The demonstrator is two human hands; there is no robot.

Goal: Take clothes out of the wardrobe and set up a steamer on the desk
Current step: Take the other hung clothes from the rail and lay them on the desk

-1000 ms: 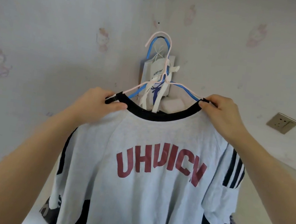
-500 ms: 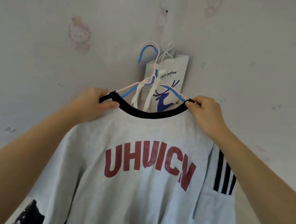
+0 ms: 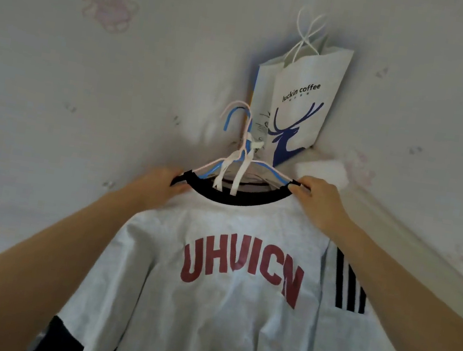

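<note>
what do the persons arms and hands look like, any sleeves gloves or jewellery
Both forearms are bare as far as the frame shows, with no sleeve visible. The left hand and right hand wear no gloves. No rings, watch or bracelet can be seen on the visible sides.

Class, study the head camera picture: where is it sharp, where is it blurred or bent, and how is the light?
Head view: soft, even light, no glare or hard shadows. The printed paper bag reads sharply; the hanger hooks are smeared with a faint halo. Wide-angle bending stretches the forearms toward the corners. The left hand and right hand on the T-shirt collar look slightly soft.
</note>
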